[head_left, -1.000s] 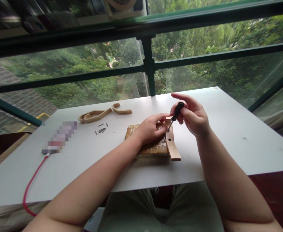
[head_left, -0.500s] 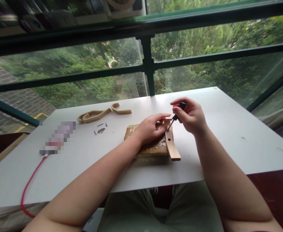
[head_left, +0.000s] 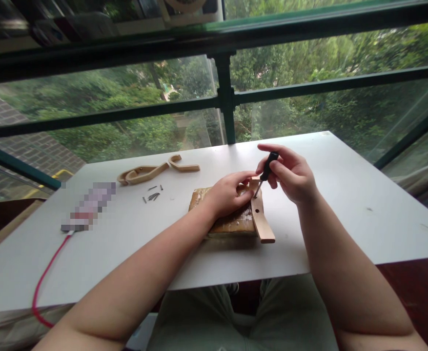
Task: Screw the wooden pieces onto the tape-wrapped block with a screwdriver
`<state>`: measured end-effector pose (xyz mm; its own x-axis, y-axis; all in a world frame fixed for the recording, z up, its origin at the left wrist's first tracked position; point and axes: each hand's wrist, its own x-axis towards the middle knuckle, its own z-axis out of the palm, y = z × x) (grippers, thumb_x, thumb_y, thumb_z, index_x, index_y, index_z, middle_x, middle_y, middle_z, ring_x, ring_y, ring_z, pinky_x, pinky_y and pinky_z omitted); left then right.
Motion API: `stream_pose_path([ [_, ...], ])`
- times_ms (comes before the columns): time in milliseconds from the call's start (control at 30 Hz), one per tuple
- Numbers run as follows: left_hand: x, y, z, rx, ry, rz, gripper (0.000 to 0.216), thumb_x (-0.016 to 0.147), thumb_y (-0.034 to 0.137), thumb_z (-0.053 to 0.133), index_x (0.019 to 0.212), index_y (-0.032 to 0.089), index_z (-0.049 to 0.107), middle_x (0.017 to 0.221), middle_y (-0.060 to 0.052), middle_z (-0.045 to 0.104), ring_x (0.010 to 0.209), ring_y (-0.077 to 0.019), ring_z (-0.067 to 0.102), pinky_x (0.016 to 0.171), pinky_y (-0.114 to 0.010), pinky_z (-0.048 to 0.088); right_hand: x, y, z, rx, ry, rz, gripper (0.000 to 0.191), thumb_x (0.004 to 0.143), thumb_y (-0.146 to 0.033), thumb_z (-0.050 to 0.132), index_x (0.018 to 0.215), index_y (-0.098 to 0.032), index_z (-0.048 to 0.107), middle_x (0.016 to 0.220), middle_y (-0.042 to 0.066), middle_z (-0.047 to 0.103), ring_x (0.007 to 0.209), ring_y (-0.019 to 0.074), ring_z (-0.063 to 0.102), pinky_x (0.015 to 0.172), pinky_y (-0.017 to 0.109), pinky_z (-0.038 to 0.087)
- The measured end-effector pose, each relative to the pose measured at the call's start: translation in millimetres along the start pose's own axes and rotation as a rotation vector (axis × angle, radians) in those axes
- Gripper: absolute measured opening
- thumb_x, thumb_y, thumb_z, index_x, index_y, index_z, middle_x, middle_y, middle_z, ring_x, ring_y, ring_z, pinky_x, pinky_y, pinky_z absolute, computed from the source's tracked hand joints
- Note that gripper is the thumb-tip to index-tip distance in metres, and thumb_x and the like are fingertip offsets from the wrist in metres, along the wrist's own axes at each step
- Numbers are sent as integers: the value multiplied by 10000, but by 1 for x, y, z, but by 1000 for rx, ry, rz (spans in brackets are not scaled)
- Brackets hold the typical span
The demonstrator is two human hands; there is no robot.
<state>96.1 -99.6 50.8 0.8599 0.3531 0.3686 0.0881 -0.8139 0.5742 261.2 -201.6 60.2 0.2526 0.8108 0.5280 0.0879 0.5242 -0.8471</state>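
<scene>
Screwdriver work at the white table (head_left: 349, 209), seen from beside the person. Right hand (head_left: 290, 178) has the black handle of the screwdriver (head_left: 269, 166) pinched between thumb and fingers, index finger stretched out away from it; narrow grip, tool held. Shaft slants down to the pale wooden strip (head_left: 264, 228), tip at its farther hole; nearer hole (head_left: 256, 211) has nothing in it that I can make out. Strip lies along the right edge of the brown block (head_left: 235, 226), its near end jutting past the block's near edge. Left hand (head_left: 228, 195) rests over the block, thumb and fingertips up against the strip; can't tell whether it pinches the wood or only presses. Step in hand, my read: turning a screw at that farther hole; which way it turns, can't tell, and the screw head is too small to check. Next move calls for the tip kept seated, the shaft brought nearer upright, and the left hand steadying the strip while the right twists. Loose screws (head_left: 154, 196) and curved wooden pieces (head_left: 146, 174) lie off to the left, both clear of the hands.
</scene>
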Motion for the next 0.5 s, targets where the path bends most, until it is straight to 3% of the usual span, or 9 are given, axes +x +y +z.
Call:
stream_pose_path([
  [100, 0, 1, 0, -7, 0, -4, 413, 852, 213, 571, 1264, 186, 581, 1135, -69, 677, 991, -185, 634, 922, -308, 512, 1, 0, 0, -20, -7, -11, 429, 837, -337, 615, 1237, -187, 580, 833, 36, 676, 494, 69, 481, 430, 227, 384],
  [267, 1, -1, 0, 24, -1, 0, 413, 846, 213, 575, 1259, 210, 587, 1140, -49, 679, 997, -183, 633, 944, -322, 497, 2, 3, 1, -57, 30, -25, 304, 774, -354, 713, 1015, -194, 620, 734, 4, 634, 478, 73, 484, 410, 228, 376],
  [500, 0, -1, 0, 13, -2, 17, 430, 848, 198, 562, 1277, 229, 571, 1174, -28, 671, 998, -164, 629, 938, -293, 489, 3, 5, 4, -96, 99, -87, 219, 788, -335, 706, 885, -215, 552, 739, -17, 560, 479, 67, 443, 415, 229, 347],
])
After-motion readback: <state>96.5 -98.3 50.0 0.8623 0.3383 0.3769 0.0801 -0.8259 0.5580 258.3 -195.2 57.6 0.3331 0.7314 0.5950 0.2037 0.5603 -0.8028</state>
